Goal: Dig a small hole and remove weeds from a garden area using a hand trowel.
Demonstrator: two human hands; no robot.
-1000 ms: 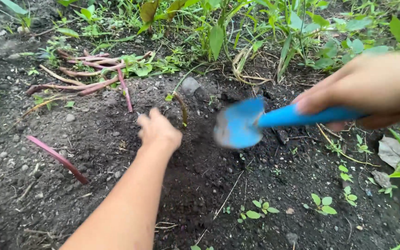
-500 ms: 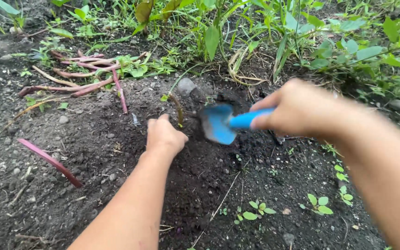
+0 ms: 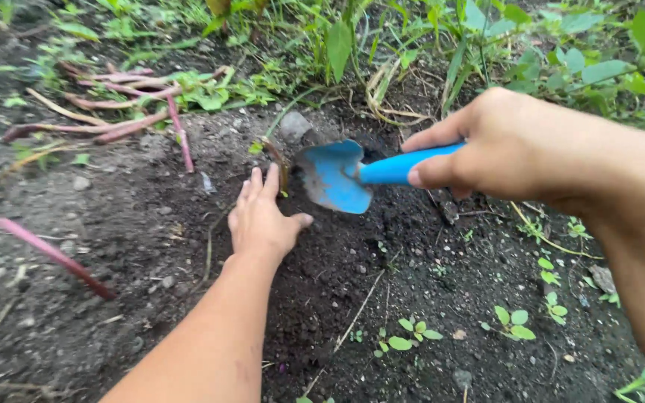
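My right hand [image 3: 498, 145] grips the handle of a small blue trowel [image 3: 337, 175], whose soiled blade hovers just above dark loose soil [image 3: 330, 276]. My left hand [image 3: 263, 216] lies flat on that soil with fingers spread, just left of the blade. A thin brownish stem [image 3: 276, 160] stands in the ground right beyond my left fingertips, next to the trowel's blade.
Reddish cut stems [image 3: 113, 119] lie scattered at the upper left, and one [image 3: 50, 254] lies at the left. A grey stone [image 3: 294, 125] sits behind the trowel. Green plants [image 3: 442, 45] line the back; small seedlings [image 3: 509, 321] grow at the lower right.
My left hand has opened from a loose fist and now lies flat with fingers spread. The trowel has stayed close to the stem, its blade slightly lifted and turned.
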